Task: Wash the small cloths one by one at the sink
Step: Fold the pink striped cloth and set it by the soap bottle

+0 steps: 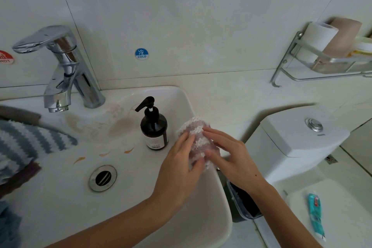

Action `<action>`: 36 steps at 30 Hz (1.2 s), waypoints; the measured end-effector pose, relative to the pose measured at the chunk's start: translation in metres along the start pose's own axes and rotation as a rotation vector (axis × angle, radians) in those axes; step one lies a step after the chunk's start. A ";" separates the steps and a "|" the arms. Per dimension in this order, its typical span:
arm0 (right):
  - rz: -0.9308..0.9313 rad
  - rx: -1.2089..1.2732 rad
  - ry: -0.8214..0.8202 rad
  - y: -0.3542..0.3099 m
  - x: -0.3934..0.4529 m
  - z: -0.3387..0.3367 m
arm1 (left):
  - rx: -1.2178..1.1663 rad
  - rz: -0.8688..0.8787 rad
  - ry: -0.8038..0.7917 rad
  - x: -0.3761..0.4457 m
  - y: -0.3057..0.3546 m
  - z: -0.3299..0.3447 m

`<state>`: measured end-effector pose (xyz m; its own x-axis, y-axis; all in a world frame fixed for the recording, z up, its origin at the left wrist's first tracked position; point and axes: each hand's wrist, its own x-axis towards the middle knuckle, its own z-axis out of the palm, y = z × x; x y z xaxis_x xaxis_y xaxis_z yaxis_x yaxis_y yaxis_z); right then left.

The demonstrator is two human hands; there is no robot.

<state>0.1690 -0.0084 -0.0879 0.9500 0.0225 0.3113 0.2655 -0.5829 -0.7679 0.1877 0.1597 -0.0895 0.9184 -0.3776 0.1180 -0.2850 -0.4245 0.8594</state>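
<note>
Sink [66, 205]: filling the lower left and centre of the frame, its right rim ending just beside the toilet tank [298, 137]; no water is visibly running from the tap [60, 70], and the basin is leaving open room around the drain [103, 178].

Striped cloths [24, 147]: lying heaped at the left edge, partly cropped; judged to be waiting their turn or already done, which cannot be told.

Soap bottle [154, 129]: standing on the rim at centre, just left of the hands.

Small cloth [196, 137]: bunched, pale pink and white, sitting on the right rim near its outer edge.

Left hand [179, 167]: curling round the cloth from the left.

Right hand [227, 153]: pressing and gripping it from the right; judged to be rubbing or folding, with the task partway through.
</note>
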 end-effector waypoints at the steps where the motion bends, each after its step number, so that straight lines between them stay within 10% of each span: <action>1: 0.024 0.034 -0.026 0.000 0.000 0.000 | -0.002 -0.005 -0.018 0.002 -0.001 0.001; 20: 0.231 0.284 -0.081 0.003 0.117 0.004 | 0.035 -0.300 0.034 0.127 0.028 -0.016; 36: 0.001 0.118 -0.146 -0.092 0.047 0.021 | -0.073 -0.145 -0.151 -0.018 0.008 -0.096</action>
<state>0.1923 0.0634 -0.0148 0.9618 0.1444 0.2324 0.2735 -0.4837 -0.8314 0.1954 0.2421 -0.0366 0.8951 -0.4385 -0.0810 -0.1272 -0.4251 0.8962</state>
